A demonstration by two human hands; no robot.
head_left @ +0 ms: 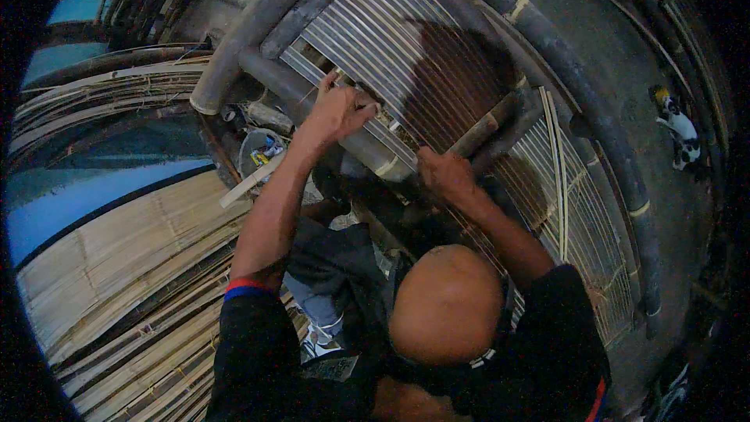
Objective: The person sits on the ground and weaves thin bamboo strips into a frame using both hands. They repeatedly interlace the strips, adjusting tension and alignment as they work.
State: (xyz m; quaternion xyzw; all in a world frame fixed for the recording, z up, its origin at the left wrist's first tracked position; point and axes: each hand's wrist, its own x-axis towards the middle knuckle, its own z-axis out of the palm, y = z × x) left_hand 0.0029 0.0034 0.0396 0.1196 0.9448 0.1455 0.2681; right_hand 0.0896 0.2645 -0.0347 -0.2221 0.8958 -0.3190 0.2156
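A bamboo bench frame of thick dark poles carries a seat panel of thin pale slats, set side by side. Along the panel's near edge a gap shows, and a loose-looking slat runs beside it. My left hand is over this gap with its fingers bent around the slat's middle; its fingertips are partly hidden. At the slat's right end, by the corner of the frame, my right hand is closed with the thumb side up. A dark shadow falls across the panel's right part.
Long split bamboo strips lie at the left, above blue sheeting. A bucket with small items stands near my left forearm. Two pale strips lean on another slatted panel at right. A black-and-white animal is on the floor.
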